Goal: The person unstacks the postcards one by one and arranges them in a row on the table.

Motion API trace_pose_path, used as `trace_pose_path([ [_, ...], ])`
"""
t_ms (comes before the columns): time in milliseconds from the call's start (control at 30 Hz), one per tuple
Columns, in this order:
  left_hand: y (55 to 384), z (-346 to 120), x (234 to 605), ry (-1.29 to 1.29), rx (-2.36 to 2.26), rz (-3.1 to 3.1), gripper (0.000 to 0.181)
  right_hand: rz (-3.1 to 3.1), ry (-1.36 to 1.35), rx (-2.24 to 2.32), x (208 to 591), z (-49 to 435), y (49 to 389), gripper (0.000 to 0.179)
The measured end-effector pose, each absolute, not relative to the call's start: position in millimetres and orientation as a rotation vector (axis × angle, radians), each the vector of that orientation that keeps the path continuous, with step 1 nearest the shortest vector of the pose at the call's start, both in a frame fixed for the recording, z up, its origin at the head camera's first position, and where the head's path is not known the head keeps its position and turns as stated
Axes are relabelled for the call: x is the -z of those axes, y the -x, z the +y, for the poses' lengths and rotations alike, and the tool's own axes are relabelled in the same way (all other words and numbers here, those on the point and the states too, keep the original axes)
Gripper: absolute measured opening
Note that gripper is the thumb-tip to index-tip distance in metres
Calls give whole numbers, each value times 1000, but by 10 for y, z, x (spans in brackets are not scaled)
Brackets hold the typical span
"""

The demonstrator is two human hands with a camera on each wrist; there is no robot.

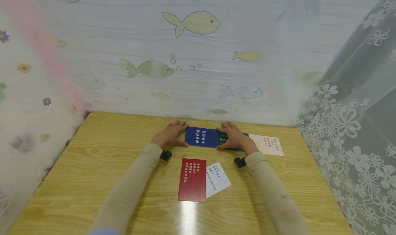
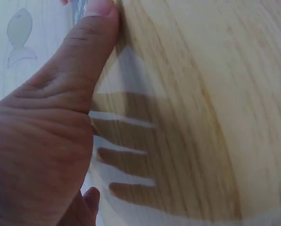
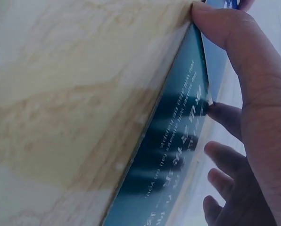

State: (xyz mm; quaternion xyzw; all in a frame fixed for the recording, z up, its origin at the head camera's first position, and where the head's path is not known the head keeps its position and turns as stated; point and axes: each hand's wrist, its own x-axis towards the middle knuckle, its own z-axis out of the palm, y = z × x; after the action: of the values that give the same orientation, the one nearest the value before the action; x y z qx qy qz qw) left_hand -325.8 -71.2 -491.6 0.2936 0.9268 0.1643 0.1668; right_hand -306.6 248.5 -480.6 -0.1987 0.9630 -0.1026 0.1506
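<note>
A blue card (image 1: 201, 141) with white writing lies flat near the table's back edge, between the two hands. The left hand (image 1: 169, 134) spreads thumb and fingers at its left end, thumb tip at the near corner. Over the seam between the blue card and a dark green card (image 3: 161, 136) is the right hand (image 1: 234, 138), its thumb at the near edge and index finger at the far edge. Part of the green card is hidden under that hand. To its right lies a pale pink card (image 1: 273, 149), completing an end-to-end row.
In front of the row, a red card (image 1: 194, 185) overlaps a white card (image 1: 220, 180) lying at an angle. The wooden table (image 1: 102, 166) meets a fish-print curtain (image 1: 148, 97) at the back. A lacy floral curtain (image 1: 355, 152) hangs along the right side.
</note>
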Motion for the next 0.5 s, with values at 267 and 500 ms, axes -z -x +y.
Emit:
trace_pose_path([
  [267, 3210, -717, 4927, -831, -492, 2632, 97, 2730, 549, 295, 4801, 2473, 3009, 95],
  [500, 3142, -720, 4913, -828, -526, 2646, 97, 2753, 597, 286, 4785, 2472, 2971, 95],
])
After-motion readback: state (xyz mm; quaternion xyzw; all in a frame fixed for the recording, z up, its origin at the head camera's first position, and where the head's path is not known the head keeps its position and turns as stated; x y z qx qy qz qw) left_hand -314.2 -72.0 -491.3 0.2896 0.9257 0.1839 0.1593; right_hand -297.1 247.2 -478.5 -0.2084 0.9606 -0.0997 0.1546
